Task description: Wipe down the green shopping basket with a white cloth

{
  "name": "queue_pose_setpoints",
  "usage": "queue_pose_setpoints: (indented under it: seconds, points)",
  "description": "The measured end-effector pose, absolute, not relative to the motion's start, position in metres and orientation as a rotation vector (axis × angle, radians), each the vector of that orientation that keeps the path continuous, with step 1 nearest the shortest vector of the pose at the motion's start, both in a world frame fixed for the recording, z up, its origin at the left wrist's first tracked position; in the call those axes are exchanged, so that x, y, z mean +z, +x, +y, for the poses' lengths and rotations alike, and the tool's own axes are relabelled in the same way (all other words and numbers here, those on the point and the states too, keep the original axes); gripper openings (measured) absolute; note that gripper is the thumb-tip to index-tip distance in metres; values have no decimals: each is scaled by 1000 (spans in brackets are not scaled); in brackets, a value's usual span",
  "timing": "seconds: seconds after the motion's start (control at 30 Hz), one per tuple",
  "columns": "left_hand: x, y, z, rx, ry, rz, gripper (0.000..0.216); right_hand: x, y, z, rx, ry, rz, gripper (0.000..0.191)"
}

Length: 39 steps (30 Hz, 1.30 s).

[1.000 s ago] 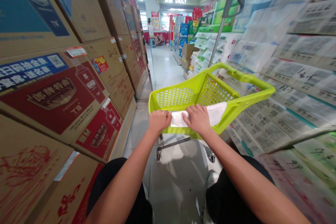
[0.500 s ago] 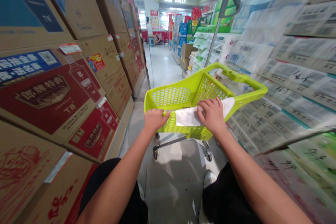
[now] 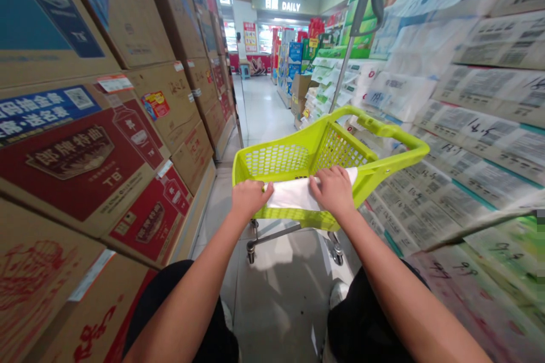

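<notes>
A lime-green plastic shopping cart (image 3: 276, 147) stands sideways before me, its handle pointing right. My left hand (image 3: 249, 198) is wrapped over the near rim at the front corner. A white cloth (image 3: 292, 195) drapes over the same rim, between my hands. My right hand (image 3: 335, 188) presses the cloth against the rim, fingers curled over the top and thumb toward the left. Whether the cloth is one layer or folded, I cannot tell. Part of the basket's inside is hidden behind the rim and my hands.
Stacked cardboard cartons (image 3: 72, 159) line the left side. Wrapped paper packs (image 3: 481, 125) are piled close on the right. A metal pole with a grey handle (image 3: 368, 8) rises behind the cart. Its wheels (image 3: 251, 252) rest on the tiled floor (image 3: 276, 295), which runs on down the aisle.
My right hand has slid left along the rim, carrying the cloth with it up to my left thumb. My left hand stays gripping the corner.
</notes>
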<state>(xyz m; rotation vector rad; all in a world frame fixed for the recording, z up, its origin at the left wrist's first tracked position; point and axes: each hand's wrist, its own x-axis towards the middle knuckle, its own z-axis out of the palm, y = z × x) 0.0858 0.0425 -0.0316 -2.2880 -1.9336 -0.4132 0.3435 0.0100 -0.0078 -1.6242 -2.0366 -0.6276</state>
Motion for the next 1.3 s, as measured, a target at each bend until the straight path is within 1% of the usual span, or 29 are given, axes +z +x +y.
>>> queue_pose_setpoints:
  seconds: [0.1,0.2,0.27,0.33,0.43,0.57,0.67,0.8,0.9,1.03,1.17,1.3]
  points:
    - [-31,86,41,-413,-2326,-1913,69,-2,365,15,-689,-1666,-1954,35]
    - [-33,89,39,-428,-2356,-1884,66,-2,367,15,-712,-1663,-1896,31]
    - [-35,91,38,-441,-2359,-1866,65,-3,359,14,-667,-1578,-1931,27]
    - [-37,93,38,-450,-2355,-1853,63,-4,348,13,-570,-1443,-2083,26]
    - [-37,94,39,-437,-2357,-1841,59,-5,336,13,-504,-1411,-2259,32]
    - [-34,91,40,-397,-2402,-1806,55,-8,330,14,-568,-1560,-2230,40]
    - [-33,87,41,-377,-2445,-1768,54,-8,342,16,-584,-1563,-2224,41]
    - [-34,85,42,-402,-2452,-1768,53,-1,380,21,-651,-1632,-2129,42]
    - [-37,89,41,-418,-2429,-1791,54,2,396,22,-699,-1664,-2060,40]
    - [-38,95,41,-431,-2408,-1821,56,-8,359,10,-670,-1623,-2092,34]
    - [-37,92,42,-442,-2409,-1802,58,-20,310,0,-581,-1528,-2218,43]
    - [-34,82,44,-404,-2432,-1775,62,-15,329,11,-630,-1665,-2076,39]
